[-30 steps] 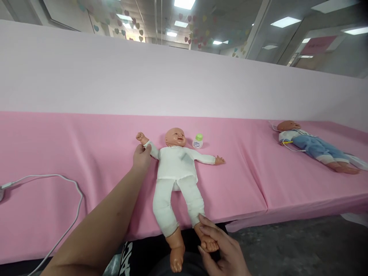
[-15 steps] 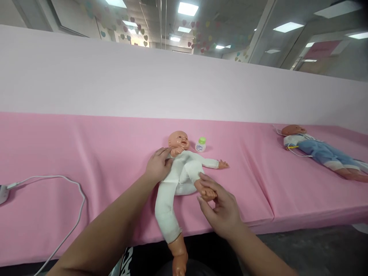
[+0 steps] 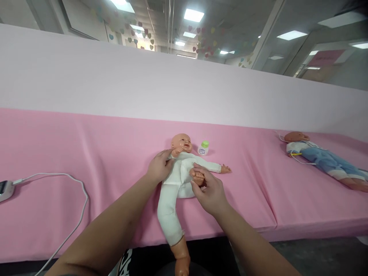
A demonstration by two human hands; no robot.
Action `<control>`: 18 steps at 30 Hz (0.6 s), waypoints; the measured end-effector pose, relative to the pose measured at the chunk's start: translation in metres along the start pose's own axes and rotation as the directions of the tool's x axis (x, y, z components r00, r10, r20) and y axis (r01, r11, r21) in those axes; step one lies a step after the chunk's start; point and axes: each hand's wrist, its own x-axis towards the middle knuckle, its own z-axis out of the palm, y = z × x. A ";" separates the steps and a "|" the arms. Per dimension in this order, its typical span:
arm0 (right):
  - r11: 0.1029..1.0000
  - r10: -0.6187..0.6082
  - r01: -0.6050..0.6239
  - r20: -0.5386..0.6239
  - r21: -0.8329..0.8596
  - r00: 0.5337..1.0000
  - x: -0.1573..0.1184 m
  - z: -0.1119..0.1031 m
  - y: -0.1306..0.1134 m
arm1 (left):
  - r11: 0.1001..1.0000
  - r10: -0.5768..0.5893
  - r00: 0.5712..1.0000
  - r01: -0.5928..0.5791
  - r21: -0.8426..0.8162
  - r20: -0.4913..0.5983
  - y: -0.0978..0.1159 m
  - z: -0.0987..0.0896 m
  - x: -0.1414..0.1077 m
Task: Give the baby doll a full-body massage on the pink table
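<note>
1. You seem to be in an infant-care training room.
2. Before you, a white-clad doll (image 3: 181, 174) and a blue-clad doll (image 3: 324, 159) lie on a pink-covered table (image 3: 123, 145).
3. Above the white wall (image 3: 143, 84), you see glass (image 3: 230, 27), heart stickers (image 3: 151, 41) and ceiling lights (image 3: 194, 15).

A baby doll with a bald, tan plastic head and white cloth body (image 3: 177, 174) lies face-up on pink cloth (image 3: 115, 153), one arm folded toward its chin, the other outstretched; one leg bends over its belly, the other extends past the near edge.
</note>
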 end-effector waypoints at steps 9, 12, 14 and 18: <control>0.986 -0.163 0.162 -0.020 -0.037 0.986 -0.068 -0.045 -0.044 | 0.728 -0.621 0.759 0.467 -0.502 -0.195 -0.042 -0.014 0.008; 0.978 -0.198 0.200 0.025 -0.063 0.980 -0.093 -0.053 -0.047 | 0.678 -0.668 0.722 0.490 -0.549 -0.180 -0.048 -0.014 0.009; 0.976 -0.207 0.210 0.059 -0.051 0.977 -0.110 -0.052 -0.043 | 0.701 -0.637 0.745 0.452 -0.552 -0.199 -0.049 -0.013 0.009; 0.995 -0.103 0.102 0.058 0.024 0.993 -0.147 -0.033 -0.033 | 0.695 -0.642 0.743 0.460 -0.552 -0.190 -0.047 -0.013 0.010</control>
